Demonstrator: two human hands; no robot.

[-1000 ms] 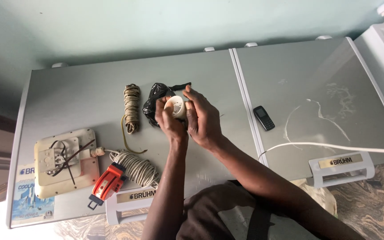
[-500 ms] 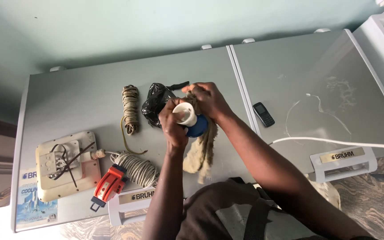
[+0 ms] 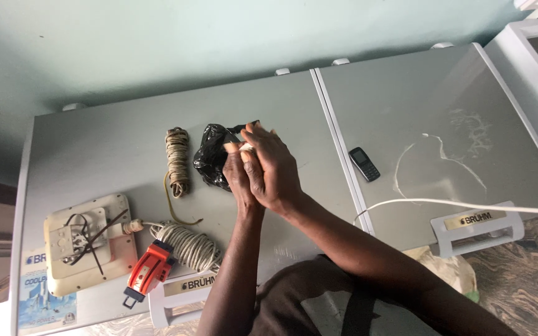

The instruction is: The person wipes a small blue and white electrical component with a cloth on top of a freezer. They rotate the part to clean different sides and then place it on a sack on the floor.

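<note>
Since half a second ago the white round fitting has slipped out of plain sight, because the right hand (image 3: 275,171) has closed over the left hand (image 3: 239,177) and only a pale sliver (image 3: 245,148) shows between the fingertips, just above the black plastic bag (image 3: 210,155) on the grey freezer lid (image 3: 94,149). Both hands are curled tight, palms pressed together, seemingly to clamp it firmly. The tan cord bundle (image 3: 177,158), white cable coil (image 3: 188,244), orange tool (image 3: 149,272) and cream switch plate (image 3: 88,246) lie to the left; a small phone (image 3: 364,163) lies on the neighbouring lid.
</note>
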